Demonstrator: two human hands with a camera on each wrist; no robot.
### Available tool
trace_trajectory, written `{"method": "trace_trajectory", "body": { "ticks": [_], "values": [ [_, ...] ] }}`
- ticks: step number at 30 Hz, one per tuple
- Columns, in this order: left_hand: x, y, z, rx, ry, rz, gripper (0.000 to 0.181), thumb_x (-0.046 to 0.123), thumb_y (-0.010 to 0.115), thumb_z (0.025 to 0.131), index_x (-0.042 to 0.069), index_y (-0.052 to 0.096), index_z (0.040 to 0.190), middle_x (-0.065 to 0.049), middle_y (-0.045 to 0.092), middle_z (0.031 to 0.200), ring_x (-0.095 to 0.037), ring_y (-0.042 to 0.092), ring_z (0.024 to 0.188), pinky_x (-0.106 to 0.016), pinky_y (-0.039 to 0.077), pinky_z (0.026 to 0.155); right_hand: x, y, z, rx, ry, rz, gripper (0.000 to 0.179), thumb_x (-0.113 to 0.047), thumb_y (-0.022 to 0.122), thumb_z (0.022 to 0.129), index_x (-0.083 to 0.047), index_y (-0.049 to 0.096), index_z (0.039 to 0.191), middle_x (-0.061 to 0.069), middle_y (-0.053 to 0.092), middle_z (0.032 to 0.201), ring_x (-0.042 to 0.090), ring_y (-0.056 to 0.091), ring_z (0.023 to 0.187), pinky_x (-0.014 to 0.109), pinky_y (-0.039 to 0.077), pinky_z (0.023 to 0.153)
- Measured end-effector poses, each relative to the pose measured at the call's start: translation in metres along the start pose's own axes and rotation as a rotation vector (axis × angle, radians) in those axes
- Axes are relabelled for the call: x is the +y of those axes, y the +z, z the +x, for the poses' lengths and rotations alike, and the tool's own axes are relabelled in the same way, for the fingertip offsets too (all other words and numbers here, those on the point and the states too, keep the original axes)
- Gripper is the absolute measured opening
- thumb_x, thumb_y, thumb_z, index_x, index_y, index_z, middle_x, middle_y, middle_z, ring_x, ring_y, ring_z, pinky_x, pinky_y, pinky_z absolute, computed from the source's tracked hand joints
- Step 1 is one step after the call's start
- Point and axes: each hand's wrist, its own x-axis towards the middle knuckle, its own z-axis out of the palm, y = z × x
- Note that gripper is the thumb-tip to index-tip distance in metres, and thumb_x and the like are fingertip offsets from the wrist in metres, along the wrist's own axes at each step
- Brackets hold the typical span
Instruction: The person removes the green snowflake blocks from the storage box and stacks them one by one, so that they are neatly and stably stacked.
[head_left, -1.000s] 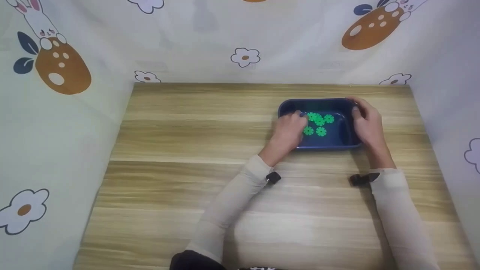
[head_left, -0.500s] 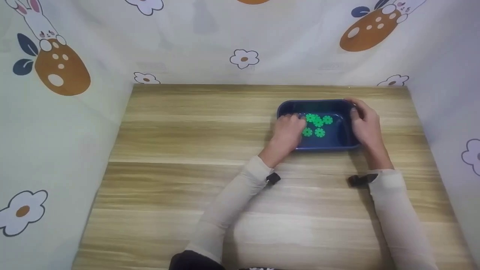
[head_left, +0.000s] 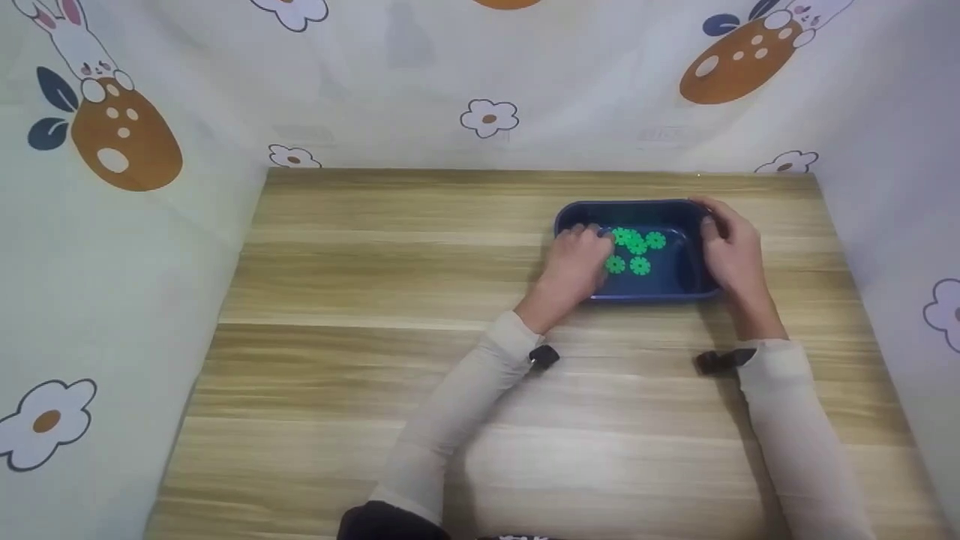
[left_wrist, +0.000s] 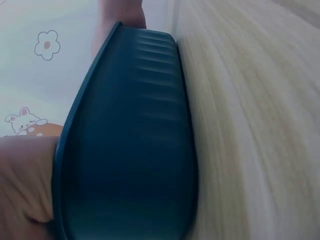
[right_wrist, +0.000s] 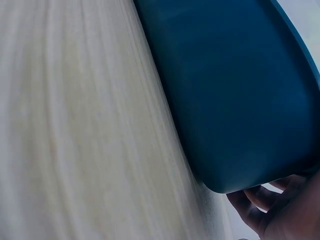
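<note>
A dark blue plastic basin (head_left: 637, 298) stands at the back right of the wooden table. Inside it lie several green snowflake-shaped discs (head_left: 640, 265), some overlapping. My right hand (head_left: 735, 251) grips the basin's right end, thumb over the rim and fingers round the outside; the fingers (right_wrist: 250, 207) show at the wall in the right wrist view. My left hand (head_left: 577, 259) reaches over the near rim into the left part, its fingers bent downward beside the discs. The basin hides those fingertips in the left wrist view, and I cannot tell what they hold.
The wood-grain table (head_left: 337, 375) extends to the left and in front of the basin. A white cloth (head_left: 390, 82) printed with flowers and rabbits surrounds the table at the back and sides. A black wrist camera (head_left: 545, 357) sits at the left cuff.
Both hands stay nearly in place, the right still holding the basin's end and the left still inside it. The discs keep their arrangement; the view has shifted slightly.
</note>
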Motion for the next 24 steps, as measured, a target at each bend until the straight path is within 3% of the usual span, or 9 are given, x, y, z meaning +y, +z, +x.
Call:
{"method": "trace_trajectory", "body": {
  "ticks": [3,7,10,13,21,24],
  "values": [
    [-0.005,-0.006,0.000,0.032,0.044,-0.038,0.027,0.027,0.076,0.100,0.015,0.077,0.123,-0.004,0.077,0.119,-0.024,0.075,0.107,-0.038,0.064,0.090,0.000,0.001,-0.001,0.009,0.003,-0.003,0.041,-0.010,0.048,0.110,-0.015,0.071,0.143,0.010,0.068,0.150,0.024,0.060,0.142,0.042,0.043,0.126],
    [-0.012,-0.018,-0.002,0.043,0.076,-0.082,0.018,0.012,0.069,0.102,0.015,0.078,0.117,-0.004,0.078,0.111,-0.024,0.076,0.101,-0.039,0.066,0.084,-0.001,0.001,-0.001,0.015,0.006,-0.022,0.041,-0.010,0.048,0.110,-0.015,0.071,0.144,0.011,0.068,0.149,0.025,0.062,0.138,0.041,0.045,0.122],
    [-0.015,-0.024,-0.006,-0.024,0.065,-0.081,0.016,0.016,0.077,0.098,0.015,0.078,0.114,-0.005,0.079,0.111,-0.023,0.077,0.101,-0.039,0.067,0.083,-0.001,0.000,-0.001,0.015,0.017,-0.028,0.041,-0.011,0.048,0.110,-0.016,0.071,0.144,0.010,0.069,0.149,0.022,0.063,0.132,0.034,0.046,0.117],
    [-0.013,-0.027,-0.008,-0.108,0.050,-0.034,0.025,0.023,0.086,0.093,0.015,0.079,0.116,-0.006,0.080,0.115,-0.022,0.076,0.105,-0.039,0.066,0.088,-0.001,-0.001,-0.001,0.021,0.036,-0.026,0.041,-0.012,0.048,0.110,-0.019,0.071,0.143,0.008,0.070,0.147,0.016,0.063,0.127,0.026,0.045,0.111],
    [0.005,-0.032,0.000,-0.293,-0.107,0.055,0.033,0.009,0.071,0.100,0.030,0.079,0.124,0.003,0.078,0.124,-0.021,0.073,0.113,-0.036,0.061,0.096,-0.002,0.001,-0.002,0.006,0.039,-0.015,0.040,-0.014,0.049,0.111,-0.022,0.072,0.143,0.005,0.070,0.146,0.014,0.063,0.126,0.022,0.043,0.107],
    [0.009,-0.034,0.003,-0.348,-0.119,0.059,0.035,0.011,0.067,0.104,0.032,0.076,0.130,0.003,0.074,0.132,-0.022,0.070,0.120,-0.035,0.057,0.103,-0.002,0.001,-0.002,0.017,0.035,-0.012,0.040,-0.012,0.049,0.110,-0.020,0.072,0.142,0.006,0.070,0.146,0.013,0.064,0.126,0.020,0.043,0.107]
  ]
}}
